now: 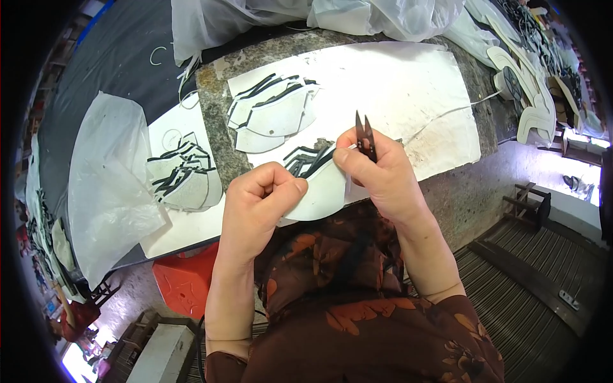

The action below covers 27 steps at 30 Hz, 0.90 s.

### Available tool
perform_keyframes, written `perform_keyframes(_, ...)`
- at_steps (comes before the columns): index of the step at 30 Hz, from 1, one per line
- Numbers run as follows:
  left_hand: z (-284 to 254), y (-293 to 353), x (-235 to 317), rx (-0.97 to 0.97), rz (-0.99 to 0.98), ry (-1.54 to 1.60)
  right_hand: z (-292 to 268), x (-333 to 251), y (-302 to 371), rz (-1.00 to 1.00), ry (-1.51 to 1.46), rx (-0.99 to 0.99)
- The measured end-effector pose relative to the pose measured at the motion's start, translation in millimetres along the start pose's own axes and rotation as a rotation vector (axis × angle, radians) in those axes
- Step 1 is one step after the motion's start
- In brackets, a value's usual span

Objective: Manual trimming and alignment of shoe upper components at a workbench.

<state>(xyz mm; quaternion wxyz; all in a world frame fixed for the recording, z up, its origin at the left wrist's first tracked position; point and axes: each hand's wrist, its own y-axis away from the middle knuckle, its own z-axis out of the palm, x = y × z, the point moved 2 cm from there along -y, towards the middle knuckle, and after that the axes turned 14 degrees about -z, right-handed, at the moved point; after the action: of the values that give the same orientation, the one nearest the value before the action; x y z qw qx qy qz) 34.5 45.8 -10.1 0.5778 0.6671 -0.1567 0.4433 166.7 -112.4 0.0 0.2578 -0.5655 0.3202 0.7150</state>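
Note:
Low at the table's near edge, a white curved fabric piece (323,193) with a black-trimmed upper edge is stretched between my two hands. My left hand (260,199) pinches its left corner between thumb and bent fingers. At its right corner, my right hand (385,167) pinches the trimmed edge with thumb and forefinger. That same hand also keeps a pair of dark thread snips (364,135) in the palm, blades pointing up and away, slightly apart. Behind the piece lie more black-edged strips (303,156), partly hidden by it. A stack of similar white pieces (271,118) rests farther back.
Another pile of trimmed pieces (185,175) lies at the left, beside a translucent plastic sheet (115,179). White paper (408,76) covers the stone-like tabletop. Plastic bags (389,16) bunch at the back. A red stool (182,284) stands under the table's left edge.

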Motion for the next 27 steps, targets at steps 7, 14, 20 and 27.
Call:
perform_keyframes(7, -5.9, -6.0, 21.2, 0.225, 0.089, -0.115, 7.1, -7.6, -23.5, -0.076, 0.139, 0.067)
perform_keyframes(14, -26.7, -15.5, 42.9, 0.691, 0.328, -0.407, 5.5, 10.5, -83.9, -0.145, 0.428, 0.036)
perform_keyframes(20, -21.4, -18.2, 24.9, 0.648, 0.580, -0.913, -14.5, -1.7, -64.5, -0.159, 0.363, 0.166)
perform_keyframes(27, -25.4, -49.1, 21.8, 0.536, 0.610, -0.868, -38.3, 5.3, -12.7, -0.040, 0.306, -0.034)
